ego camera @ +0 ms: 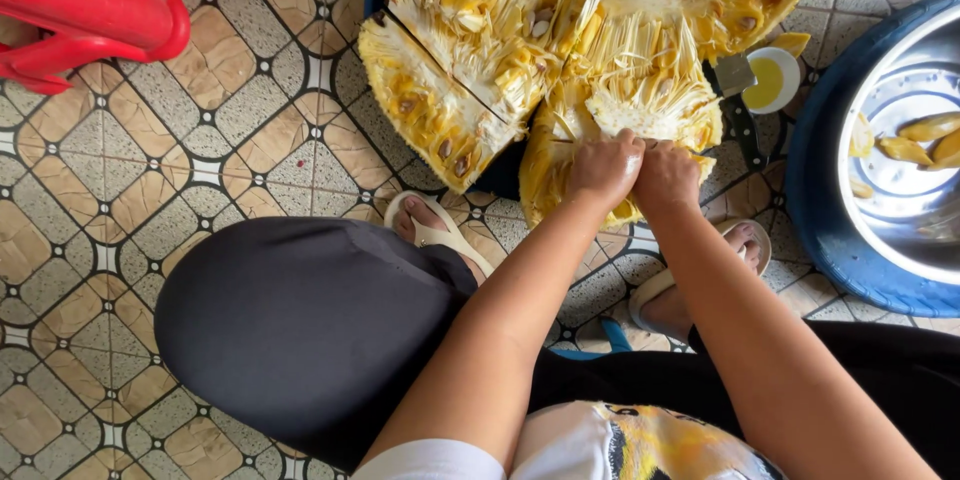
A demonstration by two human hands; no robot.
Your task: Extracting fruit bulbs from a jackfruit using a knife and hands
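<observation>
Below, a patterned tiled floor (120, 190) is being seen from a head-worn camera, with the person's dark-trousered knees and sandalled feet at the bottom. A large opened jackfruit (560, 30), yellow and fibrous, is being spread across the top centre of the floor in several cut sections. To the right, a steel bowl (900, 190) is being kept inside a blue ring, with a few yellow fruit pods lying in it. A red plastic stool (80, 0) is standing at the top left. A small white dish of yellow oil (770, 80) is sitting just beside the fruit, next to a cleaver blade (735, 75).

The nearest jackfruit section (560, 155) is being gripped by both hands, held close together. The left hand (603, 170) is being closed around its pale core edge; the right hand (668, 178) is being closed on the same piece, touching the left.

Judging from this, the piece is probably best pulled apart along the fibres, with steady pressure and the hands kept clear of the blade.
</observation>
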